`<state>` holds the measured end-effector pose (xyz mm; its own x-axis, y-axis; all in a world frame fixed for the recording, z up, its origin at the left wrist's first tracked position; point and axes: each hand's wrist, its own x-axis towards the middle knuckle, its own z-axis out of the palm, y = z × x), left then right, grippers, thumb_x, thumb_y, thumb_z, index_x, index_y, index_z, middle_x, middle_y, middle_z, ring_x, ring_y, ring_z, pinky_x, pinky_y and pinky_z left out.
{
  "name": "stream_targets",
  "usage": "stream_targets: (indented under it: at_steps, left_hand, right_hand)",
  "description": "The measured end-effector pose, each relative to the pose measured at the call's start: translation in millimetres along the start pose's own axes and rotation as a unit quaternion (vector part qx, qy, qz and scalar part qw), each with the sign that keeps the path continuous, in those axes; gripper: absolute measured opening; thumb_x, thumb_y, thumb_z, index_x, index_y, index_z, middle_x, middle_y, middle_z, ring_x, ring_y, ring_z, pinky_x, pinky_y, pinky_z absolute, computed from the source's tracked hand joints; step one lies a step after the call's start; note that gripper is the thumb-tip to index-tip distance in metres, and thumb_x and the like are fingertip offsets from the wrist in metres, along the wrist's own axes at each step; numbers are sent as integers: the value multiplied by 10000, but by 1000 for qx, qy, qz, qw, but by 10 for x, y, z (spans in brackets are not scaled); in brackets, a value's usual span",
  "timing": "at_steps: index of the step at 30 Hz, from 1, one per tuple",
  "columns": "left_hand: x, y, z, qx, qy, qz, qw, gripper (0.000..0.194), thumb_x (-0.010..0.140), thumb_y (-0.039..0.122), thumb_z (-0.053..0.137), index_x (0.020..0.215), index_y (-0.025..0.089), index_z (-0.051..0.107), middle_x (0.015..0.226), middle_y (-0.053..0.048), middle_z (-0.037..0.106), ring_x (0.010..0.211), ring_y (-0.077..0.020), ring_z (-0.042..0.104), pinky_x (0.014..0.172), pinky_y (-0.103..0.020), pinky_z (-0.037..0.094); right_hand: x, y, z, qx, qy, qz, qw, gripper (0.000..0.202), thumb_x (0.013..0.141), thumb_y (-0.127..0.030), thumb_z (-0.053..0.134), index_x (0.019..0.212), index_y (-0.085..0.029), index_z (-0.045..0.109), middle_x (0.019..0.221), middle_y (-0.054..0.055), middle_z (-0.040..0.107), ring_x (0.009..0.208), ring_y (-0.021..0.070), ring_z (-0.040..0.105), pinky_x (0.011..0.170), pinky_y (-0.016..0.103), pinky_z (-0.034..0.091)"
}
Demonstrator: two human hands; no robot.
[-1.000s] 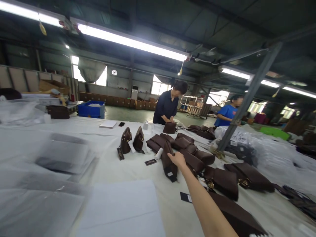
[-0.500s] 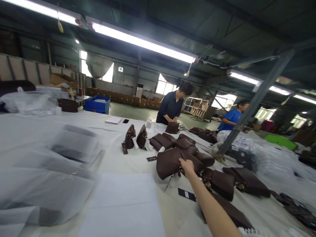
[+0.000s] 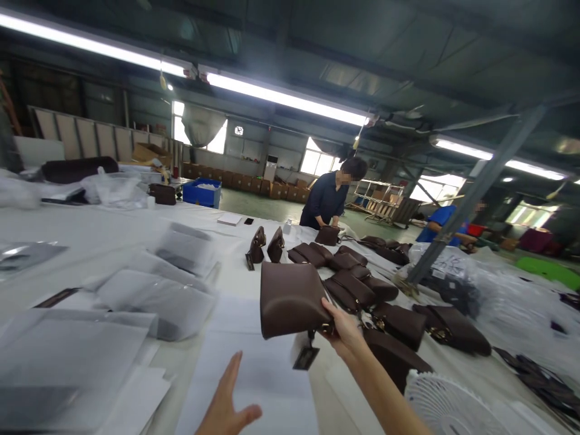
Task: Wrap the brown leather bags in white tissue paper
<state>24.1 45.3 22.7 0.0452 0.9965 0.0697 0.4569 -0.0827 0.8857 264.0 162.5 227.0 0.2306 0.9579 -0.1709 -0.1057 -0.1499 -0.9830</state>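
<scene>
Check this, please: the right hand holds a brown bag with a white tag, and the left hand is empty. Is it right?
The head view shows a black tag, not white; the right hand holds the brown bag, and the left hand is empty.

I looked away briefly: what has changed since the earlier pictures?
The right hand, still gripping a brown bag, has swung it left, away from the other bags. The left hand has come into view, open and empty. The two small upright bags stayed put.
</scene>
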Motion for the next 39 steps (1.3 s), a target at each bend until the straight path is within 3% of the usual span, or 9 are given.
stream_targets:
  at_steps: [4,8,11,16,21,25,29,33,39]
  left_hand:
    - [-75,635,55,-72,17,-1,997,1213,467,474,815,1435,74,205,1510,-213,237,1404,-374,165,1159,-468,173]
    - [-223,890,17,-228,-56,-48,971,764,528,352,778,1210,142,505,1144,-131,601,1088,-317,527,958,-422,403]
    - [-442,811,-149,-287,-123,-61,948,525,610,376,701,1069,149,584,938,-56,643,873,-227,578,786,-340,453]
    - [-772,529,-665,-300,-248,-108,915,515,642,487,678,1030,153,621,886,-41,645,765,-175,586,701,-287,457]
    - [-771,118,-1130,-175,-244,-144,943,394,550,328,711,901,170,630,786,4,629,743,-171,568,683,-264,448]
    - [-745,-135,-1255,-49,-214,-152,964,545,511,175,618,1055,192,598,867,7,643,820,-190,577,697,-254,450]
    - [-758,-172,-1238,8,-244,-128,961,950,523,126,543,1429,257,290,1182,-32,619,943,-199,604,779,-266,476]
    - [-662,-134,-1198,74,-267,-86,957,1010,494,106,525,1452,288,260,1260,-31,603,1038,-230,590,880,-312,467]
    - [-446,-116,-1249,148,-244,-36,958,947,520,94,514,1431,270,328,1322,-41,572,1137,-259,553,969,-360,426]
  right_hand:
    - [-535,240,215,26,-39,82,996,304,685,-444,736,755,-177,608,620,24,643,607,163,600,560,296,525]
    - [-964,477,337,54,-50,102,992,331,677,-471,738,779,-179,619,670,44,675,674,189,633,593,313,546]
    - [-1226,654,327,87,-45,102,990,323,686,-473,730,809,-191,630,735,49,702,734,207,654,634,332,559]
    - [-1727,1149,303,160,-32,92,982,398,618,-418,792,924,-212,642,916,31,722,777,190,664,686,310,553]
    - [-2158,1862,159,15,-87,135,987,461,580,-569,769,804,-188,639,709,40,698,619,182,646,560,272,492]
    - [-2018,2005,-232,-223,-103,69,967,520,659,-685,612,532,-182,577,463,33,592,465,178,568,468,269,416]
    - [-1534,1815,-501,-278,23,-70,958,460,688,-606,581,829,-184,699,822,83,728,819,266,673,710,321,516]
    - [-1168,1853,-364,-257,7,-53,965,587,673,-595,583,1063,-162,652,965,118,719,946,288,667,787,364,532]
    - [-1022,2021,-23,-218,-22,-59,974,646,709,-618,580,1182,-178,600,1058,104,703,998,285,654,811,362,533]
